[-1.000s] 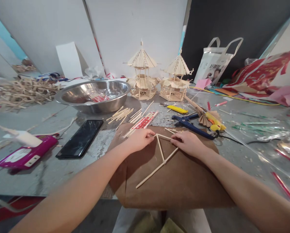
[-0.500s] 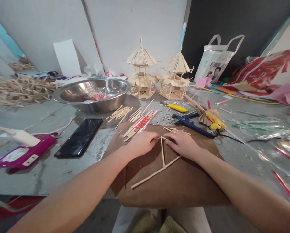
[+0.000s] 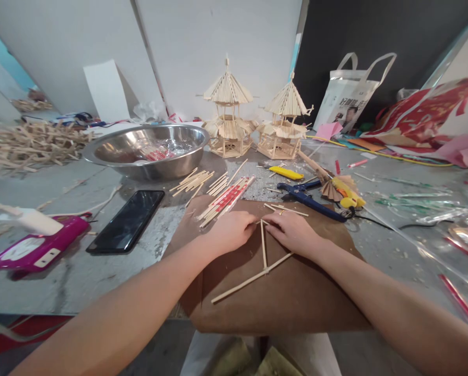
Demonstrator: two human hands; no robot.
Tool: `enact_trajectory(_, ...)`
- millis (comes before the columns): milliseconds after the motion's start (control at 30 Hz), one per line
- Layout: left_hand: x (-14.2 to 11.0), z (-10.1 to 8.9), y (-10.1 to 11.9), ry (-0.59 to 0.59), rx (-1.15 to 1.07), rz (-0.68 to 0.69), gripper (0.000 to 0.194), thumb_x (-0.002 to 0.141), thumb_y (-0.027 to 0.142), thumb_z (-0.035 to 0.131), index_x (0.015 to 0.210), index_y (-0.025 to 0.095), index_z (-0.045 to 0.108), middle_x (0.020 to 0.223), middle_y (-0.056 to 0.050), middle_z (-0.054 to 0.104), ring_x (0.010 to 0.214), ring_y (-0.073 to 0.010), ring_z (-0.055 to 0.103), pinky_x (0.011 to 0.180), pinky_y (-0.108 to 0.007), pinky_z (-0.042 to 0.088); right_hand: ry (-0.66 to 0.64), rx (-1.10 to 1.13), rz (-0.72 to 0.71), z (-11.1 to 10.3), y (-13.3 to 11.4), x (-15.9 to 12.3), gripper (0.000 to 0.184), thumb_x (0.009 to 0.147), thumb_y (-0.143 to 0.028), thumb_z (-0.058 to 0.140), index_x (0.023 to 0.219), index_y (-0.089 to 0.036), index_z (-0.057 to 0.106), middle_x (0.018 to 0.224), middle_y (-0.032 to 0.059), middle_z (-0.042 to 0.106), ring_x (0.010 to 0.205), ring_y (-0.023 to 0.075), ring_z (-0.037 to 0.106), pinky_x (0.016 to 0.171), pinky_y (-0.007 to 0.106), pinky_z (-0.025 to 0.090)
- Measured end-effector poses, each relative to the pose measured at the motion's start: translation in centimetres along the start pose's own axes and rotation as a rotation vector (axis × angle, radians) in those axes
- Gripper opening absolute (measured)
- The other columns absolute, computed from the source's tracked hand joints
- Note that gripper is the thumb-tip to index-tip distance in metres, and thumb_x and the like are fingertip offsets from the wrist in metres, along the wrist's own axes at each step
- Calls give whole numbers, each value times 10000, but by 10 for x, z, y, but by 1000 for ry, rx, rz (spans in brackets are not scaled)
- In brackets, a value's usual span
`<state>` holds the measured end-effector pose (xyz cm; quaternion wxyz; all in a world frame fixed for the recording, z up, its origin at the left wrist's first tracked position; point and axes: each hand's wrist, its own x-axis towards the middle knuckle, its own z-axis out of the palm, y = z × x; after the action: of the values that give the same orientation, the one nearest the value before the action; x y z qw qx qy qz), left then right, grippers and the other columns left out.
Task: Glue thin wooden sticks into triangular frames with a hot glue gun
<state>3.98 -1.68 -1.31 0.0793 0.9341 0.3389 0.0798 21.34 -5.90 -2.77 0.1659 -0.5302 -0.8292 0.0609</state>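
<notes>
Head camera: left hand and right hand have drawn closer, fingers pinched around the far end of the stick frame, now turned straighter on the brown mat, apparently steadying it.

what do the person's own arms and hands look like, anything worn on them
Both forearms are bare as far as they show, with no sleeve, watch or bracelet visible. The left hand and right hand are ungloved. A small glint on a right-hand finger could be a ring, but it is too small to be sure.
</notes>
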Motion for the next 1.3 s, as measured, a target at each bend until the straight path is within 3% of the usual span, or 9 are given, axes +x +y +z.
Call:
enact_trajectory(300, 1, 1, -2, -21, 21, 25, 300, 792, 235, 334, 956, 197, 582, 815, -81, 609, 763, -190, 553, 668, -291, 395, -1, -1, -10, 1, 0, 2, 259, 808, -238, 369, 969, -184, 565, 870, 58, 608, 818, 158, 530, 733, 263, 380)
enact_trajectory(600, 2, 1, -1, -34, 65, 22, 289, 777, 177, 336, 930, 198, 581, 825, -54, 615, 779, -164, 558, 679, -267, 406, 12, -11, 3, 2, -1, 1, 244, 803, -221, 382, 956, -184, 569, 857, 53, 609, 807, 150, 530, 724, 254, 381)
enact_trajectory(800, 1, 1, -1, -13, 71, 8, 260, 785, 234, 347, 869, 191, 590, 807, -52, 615, 762, -161, 556, 667, -263, 404, 11, -12, 18, 2, 0, 0, 242, 803, -234, 387, 955, -191, 570, 850, 48, 609, 807, 144, 530, 719, 248, 378)
enact_trajectory(1067, -2, -4, -2, -7, 109, -32, 240, 771, 262, 365, 759, 181, 591, 762, -44, 615, 712, -161, 551, 604, -254, 382, 26, 4, 136, -1, -1, 0, 237, 809, -261, 373, 909, -205, 580, 855, 38, 618, 806, 145, 540, 695, 248, 370)
enact_trajectory(1300, -4, -12, -8, -64, 58, -40, 251, 772, 274, 364, 818, 206, 601, 809, -32, 630, 716, -155, 554, 593, -243, 378, 6, -49, 236, -2, 4, -1, 244, 804, -314, 361, 854, -235, 587, 837, 16, 629, 797, 157, 548, 649, 249, 363)
